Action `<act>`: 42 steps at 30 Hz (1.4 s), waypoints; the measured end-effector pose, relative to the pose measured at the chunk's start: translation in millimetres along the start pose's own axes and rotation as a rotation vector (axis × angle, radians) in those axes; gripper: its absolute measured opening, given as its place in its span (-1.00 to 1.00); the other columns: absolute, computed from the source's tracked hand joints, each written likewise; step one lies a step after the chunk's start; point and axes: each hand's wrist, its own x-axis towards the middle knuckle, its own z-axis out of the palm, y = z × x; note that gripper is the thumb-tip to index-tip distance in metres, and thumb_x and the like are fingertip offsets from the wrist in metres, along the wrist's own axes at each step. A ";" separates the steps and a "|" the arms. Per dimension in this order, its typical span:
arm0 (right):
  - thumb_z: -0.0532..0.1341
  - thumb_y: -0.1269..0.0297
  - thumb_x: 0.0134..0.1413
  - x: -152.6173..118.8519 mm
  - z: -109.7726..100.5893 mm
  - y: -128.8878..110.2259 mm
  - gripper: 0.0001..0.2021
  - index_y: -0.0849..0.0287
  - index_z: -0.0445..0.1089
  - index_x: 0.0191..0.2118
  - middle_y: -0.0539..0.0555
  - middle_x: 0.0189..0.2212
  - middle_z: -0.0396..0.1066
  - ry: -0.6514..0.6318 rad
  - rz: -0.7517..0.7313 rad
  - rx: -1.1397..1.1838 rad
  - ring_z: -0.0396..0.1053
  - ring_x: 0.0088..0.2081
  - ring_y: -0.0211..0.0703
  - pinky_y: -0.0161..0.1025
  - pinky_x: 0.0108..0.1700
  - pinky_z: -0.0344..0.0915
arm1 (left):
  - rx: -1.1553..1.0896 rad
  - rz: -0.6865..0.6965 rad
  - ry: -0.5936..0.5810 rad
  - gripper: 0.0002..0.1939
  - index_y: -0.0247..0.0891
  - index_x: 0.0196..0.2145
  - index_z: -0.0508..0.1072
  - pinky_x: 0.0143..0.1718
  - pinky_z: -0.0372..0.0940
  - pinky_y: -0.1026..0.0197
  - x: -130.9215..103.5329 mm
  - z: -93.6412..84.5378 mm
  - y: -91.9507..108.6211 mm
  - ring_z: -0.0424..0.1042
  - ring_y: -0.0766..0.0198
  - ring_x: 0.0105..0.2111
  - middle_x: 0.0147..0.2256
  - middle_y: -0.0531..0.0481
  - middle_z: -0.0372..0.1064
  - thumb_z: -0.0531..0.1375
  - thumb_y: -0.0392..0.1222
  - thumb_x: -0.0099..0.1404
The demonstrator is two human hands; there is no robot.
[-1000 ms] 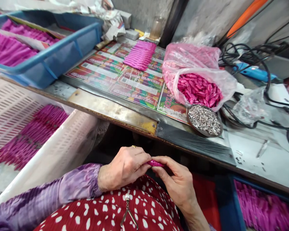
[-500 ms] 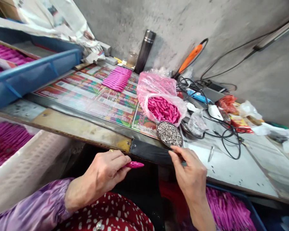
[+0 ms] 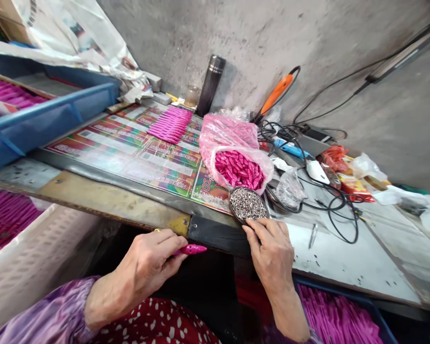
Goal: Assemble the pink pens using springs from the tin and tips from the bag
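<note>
The left hand [image 3: 148,265] is curled below the front edge of the table [image 3: 111,191], knuckles up, wrist bent slightly inward, its thumb and forefinger pinched on a pink pen tip [image 3: 193,249] — the pointed end sticks out to the right, level with the table's edge. The purple sleeve [image 3: 39,317] runs back toward the lower left corner.

The right hand [image 3: 272,251] reaches forward over the table edge, palm down, fingers loosely spread and narrow at the tips, which rest at the near rim of a round dish of small metal parts [image 3: 248,204]; whether it has pinched any part I cannot tell. Just behind the dish, touching it, sits an open pink plastic bag [image 3: 232,143] full of pink tips. Further back on the printed mat [image 3: 136,148] lies a row of finished pink pens [image 3: 170,125].
</note>
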 end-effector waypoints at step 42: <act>0.22 0.56 0.21 -10.8 -16.3 -115.6 -0.82 0.14 0.44 -0.17 0.13 -0.32 0.51 -0.018 -0.115 0.593 0.44 -0.25 -0.05 -0.05 -0.15 0.47 | 0.108 -0.082 -0.264 -0.76 -0.28 -0.32 0.45 -0.40 0.21 0.19 -10.2 -17.3 28.8 0.33 0.24 -0.44 -0.40 0.01 0.38 0.04 -0.32 0.49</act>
